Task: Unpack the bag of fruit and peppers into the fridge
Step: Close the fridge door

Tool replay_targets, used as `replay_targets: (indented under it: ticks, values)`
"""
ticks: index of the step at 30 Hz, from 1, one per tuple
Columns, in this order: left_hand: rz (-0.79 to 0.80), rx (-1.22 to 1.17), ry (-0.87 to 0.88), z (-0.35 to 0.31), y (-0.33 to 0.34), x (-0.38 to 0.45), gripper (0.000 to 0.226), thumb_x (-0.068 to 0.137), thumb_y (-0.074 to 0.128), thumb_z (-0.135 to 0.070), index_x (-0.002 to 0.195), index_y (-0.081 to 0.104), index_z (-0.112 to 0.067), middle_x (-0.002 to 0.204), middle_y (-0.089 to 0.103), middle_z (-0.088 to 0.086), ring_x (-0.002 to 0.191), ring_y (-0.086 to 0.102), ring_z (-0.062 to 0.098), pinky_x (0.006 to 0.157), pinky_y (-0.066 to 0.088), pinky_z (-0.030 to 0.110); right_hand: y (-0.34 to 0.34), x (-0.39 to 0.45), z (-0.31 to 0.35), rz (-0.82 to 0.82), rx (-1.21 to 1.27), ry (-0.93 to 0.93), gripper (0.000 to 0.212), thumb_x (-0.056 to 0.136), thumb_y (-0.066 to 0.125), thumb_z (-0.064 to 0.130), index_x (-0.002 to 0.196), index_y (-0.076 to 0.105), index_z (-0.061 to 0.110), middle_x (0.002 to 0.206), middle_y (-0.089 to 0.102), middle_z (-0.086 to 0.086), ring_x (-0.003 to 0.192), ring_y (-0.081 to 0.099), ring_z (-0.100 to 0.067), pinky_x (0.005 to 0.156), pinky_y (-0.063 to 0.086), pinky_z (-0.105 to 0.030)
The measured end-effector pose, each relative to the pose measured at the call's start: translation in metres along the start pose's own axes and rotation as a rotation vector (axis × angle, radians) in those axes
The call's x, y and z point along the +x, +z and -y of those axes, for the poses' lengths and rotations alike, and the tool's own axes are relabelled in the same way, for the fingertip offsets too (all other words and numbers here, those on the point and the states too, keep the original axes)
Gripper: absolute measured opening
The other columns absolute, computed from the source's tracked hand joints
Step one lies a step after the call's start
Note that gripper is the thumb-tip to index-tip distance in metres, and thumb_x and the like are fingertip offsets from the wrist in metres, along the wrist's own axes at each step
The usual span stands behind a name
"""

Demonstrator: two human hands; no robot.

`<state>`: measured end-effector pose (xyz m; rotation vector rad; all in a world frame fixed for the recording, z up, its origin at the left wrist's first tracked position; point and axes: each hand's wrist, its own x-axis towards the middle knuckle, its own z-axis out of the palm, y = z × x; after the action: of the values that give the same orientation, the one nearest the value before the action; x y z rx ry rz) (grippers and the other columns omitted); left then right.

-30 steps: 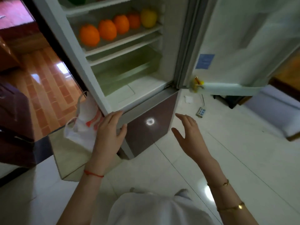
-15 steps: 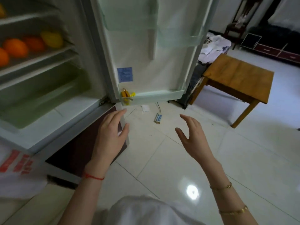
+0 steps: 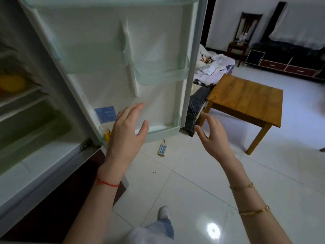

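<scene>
Left hand (image 3: 127, 136): raised palm-out before the inner face of the open fridge door (image 3: 109, 55), fingers spread and loosely extended, gripping nothing; a red string bracelet (image 3: 107, 183) circles the wrist
Right hand (image 3: 213, 138): held up just right of the door's free edge, fingers curved and parted, thumb out, empty; two gold bracelets (image 3: 253, 211) sit on the forearm
Fridge (image 3: 44, 155): stands open at left, its white floor and greenish lower drawer (image 3: 29, 127) in view
Fruit: a yellow fruit (image 3: 12, 82) rests on a shelf at the far left edge, with what may be an orange one partly cut off beside it
Door details: a blue label (image 3: 105, 114) low on the inner panel, a small yellow object (image 3: 107, 135) near the hinge corner
Floor: glossy white tiles (image 3: 193, 182), a small white-and-blue device (image 3: 162, 149) lying below the door
Room: a wooden table (image 3: 246, 95) at right, crumpled cloths (image 3: 212, 67) behind it, a dark chair (image 3: 245, 32) against the far wall
Bag: not in view
</scene>
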<state>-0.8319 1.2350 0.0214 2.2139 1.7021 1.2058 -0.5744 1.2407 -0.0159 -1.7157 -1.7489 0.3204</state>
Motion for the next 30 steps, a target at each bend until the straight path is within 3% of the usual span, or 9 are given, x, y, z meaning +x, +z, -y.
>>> replay_targets:
  ticks: [5, 11, 15, 18, 22, 25, 30]
  values:
    - [-0.08, -0.024, 0.111, -0.017, 0.029, 0.071, 0.043, 0.091, 0.063, -0.009, 0.134, 0.058, -0.005, 0.131, 0.061, 0.01, 0.124, 0.054, 0.025, 0.109, 0.036, 0.026, -0.014, 0.084, -0.015, -0.076, 0.04, -0.037, 0.048, 0.099, 0.055, 0.026, 0.143, 0.043, 0.011, 0.142, 0.051, -0.006, 0.134, 0.044, -0.021, 0.106, 0.032, -0.026]
    - [-0.165, 0.034, 0.216, -0.036, 0.061, 0.137, 0.04, 0.091, 0.061, -0.009, 0.13, 0.061, -0.002, 0.126, 0.063, 0.012, 0.121, 0.056, 0.03, 0.108, 0.042, 0.047, -0.021, 0.181, -0.029, -0.12, 0.115, -0.041, 0.045, 0.101, 0.049, 0.022, 0.145, 0.041, 0.013, 0.142, 0.05, -0.007, 0.132, 0.047, -0.021, 0.11, 0.042, -0.041]
    - [-0.164, 0.083, 0.164, -0.047, 0.083, 0.156, 0.041, 0.09, 0.06, -0.014, 0.13, 0.062, -0.005, 0.123, 0.066, 0.011, 0.118, 0.057, 0.03, 0.107, 0.043, 0.047, -0.019, 0.23, -0.034, -0.094, 0.227, 0.01, 0.045, 0.103, 0.044, 0.02, 0.147, 0.038, 0.013, 0.147, 0.047, -0.007, 0.135, 0.045, -0.023, 0.112, 0.041, -0.046]
    - [-0.127, 0.117, 0.122, -0.055, 0.096, 0.16, 0.04, 0.089, 0.06, -0.015, 0.128, 0.064, -0.006, 0.117, 0.069, 0.01, 0.111, 0.06, 0.029, 0.105, 0.043, 0.044, -0.016, 0.256, -0.036, -0.028, 0.276, 0.03, 0.048, 0.105, 0.04, 0.02, 0.151, 0.031, 0.012, 0.154, 0.039, -0.008, 0.143, 0.036, -0.023, 0.118, 0.032, -0.039]
    - [-0.125, 0.182, 0.067, -0.067, 0.106, 0.162, 0.035, 0.088, 0.058, -0.018, 0.12, 0.07, -0.008, 0.106, 0.073, 0.006, 0.098, 0.064, 0.026, 0.103, 0.044, 0.044, -0.011, 0.278, -0.038, 0.072, 0.33, 0.028, 0.048, 0.105, 0.036, 0.022, 0.151, 0.028, 0.009, 0.155, 0.037, -0.01, 0.142, 0.035, -0.024, 0.115, 0.03, -0.035]
    - [-0.121, 0.213, 0.004, -0.075, 0.114, 0.162, 0.034, 0.088, 0.057, -0.019, 0.117, 0.071, -0.008, 0.107, 0.074, 0.007, 0.097, 0.066, 0.027, 0.105, 0.043, 0.044, -0.008, 0.29, -0.043, 0.14, 0.401, 0.002, 0.051, 0.104, 0.034, 0.031, 0.15, 0.03, 0.01, 0.153, 0.039, -0.011, 0.142, 0.037, -0.025, 0.118, 0.03, -0.042]
    - [-0.145, 0.232, -0.1, -0.09, 0.131, 0.157, 0.032, 0.087, 0.061, -0.015, 0.117, 0.07, -0.005, 0.111, 0.072, 0.01, 0.103, 0.066, 0.029, 0.11, 0.04, 0.052, -0.016, 0.296, -0.047, 0.216, 0.461, -0.063, 0.044, 0.104, 0.035, 0.015, 0.146, 0.036, 0.005, 0.144, 0.048, -0.012, 0.132, 0.046, -0.022, 0.113, 0.036, -0.038]
